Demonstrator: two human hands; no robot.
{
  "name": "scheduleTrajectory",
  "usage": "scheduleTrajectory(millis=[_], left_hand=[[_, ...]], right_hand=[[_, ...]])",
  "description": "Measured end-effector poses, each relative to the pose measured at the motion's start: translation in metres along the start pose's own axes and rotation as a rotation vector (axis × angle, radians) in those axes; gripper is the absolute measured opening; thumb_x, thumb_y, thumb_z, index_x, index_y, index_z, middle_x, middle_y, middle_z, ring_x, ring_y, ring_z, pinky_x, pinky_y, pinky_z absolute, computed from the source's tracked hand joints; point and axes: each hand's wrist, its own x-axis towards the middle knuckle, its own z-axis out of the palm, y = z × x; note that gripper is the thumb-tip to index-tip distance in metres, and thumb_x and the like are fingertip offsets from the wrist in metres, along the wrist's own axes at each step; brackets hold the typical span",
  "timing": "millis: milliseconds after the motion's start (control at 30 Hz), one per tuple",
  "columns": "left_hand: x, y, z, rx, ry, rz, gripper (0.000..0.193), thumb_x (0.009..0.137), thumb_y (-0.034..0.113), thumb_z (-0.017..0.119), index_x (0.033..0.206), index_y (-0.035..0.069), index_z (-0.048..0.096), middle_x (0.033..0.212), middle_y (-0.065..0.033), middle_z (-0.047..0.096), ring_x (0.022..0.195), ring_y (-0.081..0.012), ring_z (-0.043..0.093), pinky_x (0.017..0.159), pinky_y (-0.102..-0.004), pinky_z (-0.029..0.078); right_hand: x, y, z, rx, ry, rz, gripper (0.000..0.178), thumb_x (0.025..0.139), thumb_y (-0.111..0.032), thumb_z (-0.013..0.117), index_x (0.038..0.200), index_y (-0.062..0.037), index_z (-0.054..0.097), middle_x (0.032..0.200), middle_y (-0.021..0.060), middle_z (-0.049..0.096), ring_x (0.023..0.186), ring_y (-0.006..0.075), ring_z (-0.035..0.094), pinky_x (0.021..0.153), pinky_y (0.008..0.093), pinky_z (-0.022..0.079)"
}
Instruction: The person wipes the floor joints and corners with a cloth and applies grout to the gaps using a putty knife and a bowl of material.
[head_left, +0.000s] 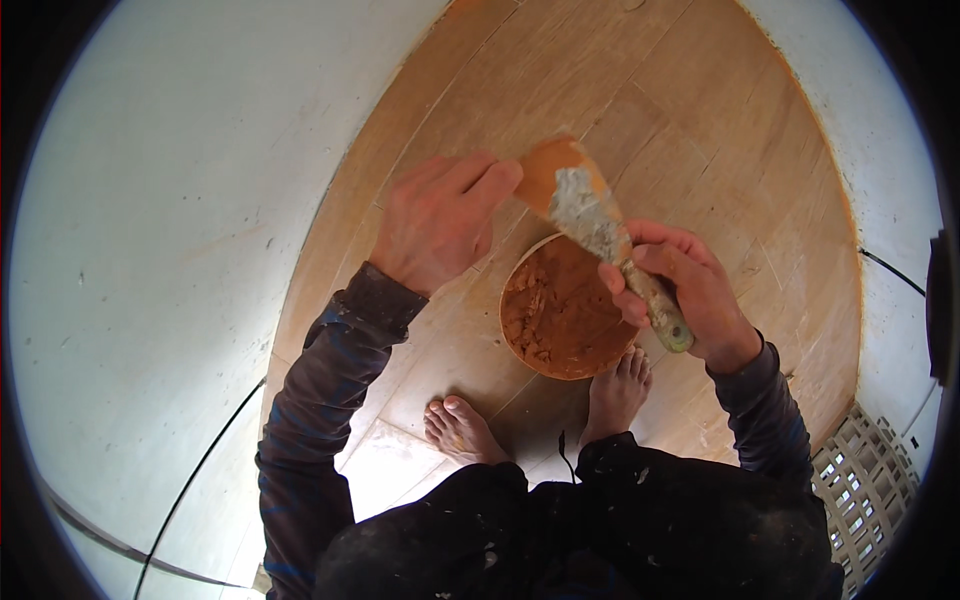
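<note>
A putty knife (pixel 588 213) slants above a round tub (pixel 512 353) of reddish-brown paste (pixel 560 310). Its blade is smeared with orange, and a grey crust covers part of it. My right hand (pixel 690 285) is closed around the knife's worn, stained handle, thumb near the blade end. At the blade's left corner is my left hand (pixel 440 215), its fingers curled and pressed together. Those fingertips are at or very near the blade, and whatever they may pinch is hidden. The paste's surface looks rough and stirred up.
The tub stands on a wood-look plank floor (pixel 440 130), right by my bare feet (pixel 465 432). Pale walls (pixel 180 200) rise on both sides. A black cable (pixel 205 460) runs along the left wall, and a lattice-sided plastic basket (pixel 865 490) sits at lower right.
</note>
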Motion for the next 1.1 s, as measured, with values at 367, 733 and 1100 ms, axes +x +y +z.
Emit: scheduleTrajectory(millis=[367,733,1100], left_hand=[[0.057,-0.055,0.032,0.446,0.164,-0.280,0.059,0.083,0.001,0.061,0.142,0.004,0.056,0.127,-0.0117,0.062,0.113,-0.0336,0.062,0.092,-0.0427,0.054],[0.101,-0.082,0.067,0.533,0.029,-0.393,0.062,0.087,0.008,0.064,0.147,-0.001,0.050,0.122,-0.0127,0.060,0.107,-0.0295,0.065,0.079,-0.0433,0.061],[0.115,-0.078,0.067,0.531,-0.064,-0.570,0.065,0.088,0.016,0.064,0.150,0.001,0.050,0.117,-0.0135,0.066,0.082,-0.0315,0.074,0.067,-0.0470,0.061]], right_hand=[[0.017,-0.023,-0.021,-0.213,0.170,-0.242,0.023,0.105,-0.009,0.044,0.114,-0.0003,0.063,0.092,0.0059,0.069,0.064,0.0102,0.059,0.057,0.0258,0.050],[0.042,-0.028,-0.029,-0.242,0.185,-0.218,0.023,0.107,-0.009,0.042,0.114,-0.0010,0.063,0.092,0.0047,0.067,0.067,0.0090,0.057,0.060,0.0259,0.050],[0.047,-0.033,-0.036,-0.272,0.189,-0.201,0.026,0.108,-0.010,0.042,0.122,0.0001,0.062,0.093,0.0055,0.067,0.067,0.0096,0.057,0.061,0.0264,0.049]])
